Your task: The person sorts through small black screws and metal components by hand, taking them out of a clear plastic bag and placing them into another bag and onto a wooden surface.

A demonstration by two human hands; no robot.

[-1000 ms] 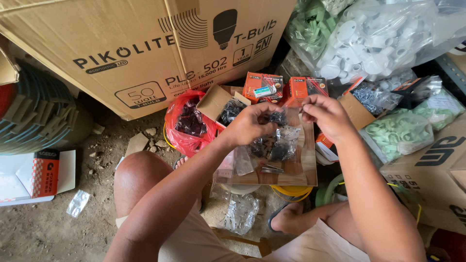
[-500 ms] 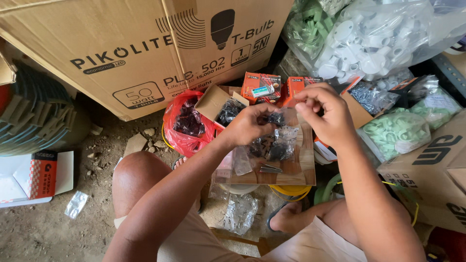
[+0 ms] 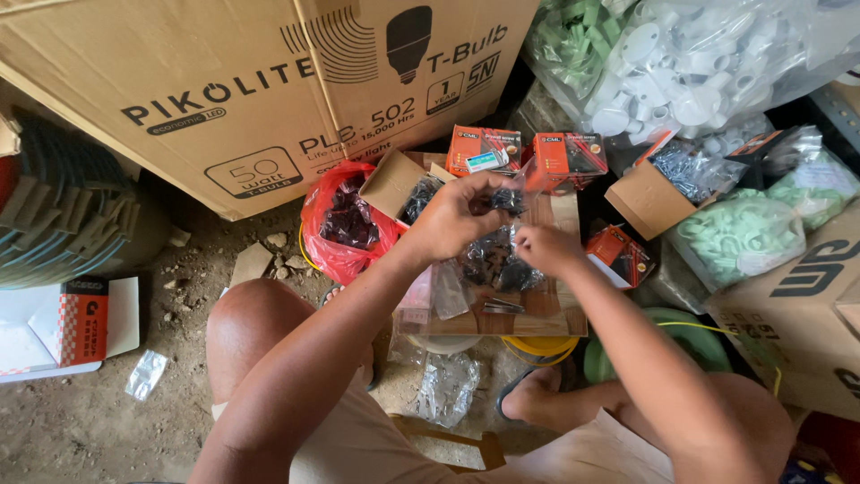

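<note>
My left hand (image 3: 452,222) holds up a small clear bag of black parts (image 3: 506,199) by its top, above a wooden board (image 3: 546,309) that lies across my lap. My right hand (image 3: 546,249) is lower, just right of it, with its fingers curled down into a heap of small black parts (image 3: 491,265) on clear plastic on the board. Loose clear bags (image 3: 439,291) lie on the board's left side. A small metal piece (image 3: 502,306) rests near the board's front.
A large cardboard box (image 3: 224,99) stands behind. A red bag of dark parts (image 3: 345,224), orange small boxes (image 3: 564,157), open cartons of screws (image 3: 672,175), and bags of white fittings (image 3: 690,63) and green fittings (image 3: 735,237) surround the board. A white-orange box (image 3: 67,327) lies left on dirt.
My right hand has come down from beside the orange boxes to the heap of black parts on the board. My left hand has stayed raised with the small bag.
</note>
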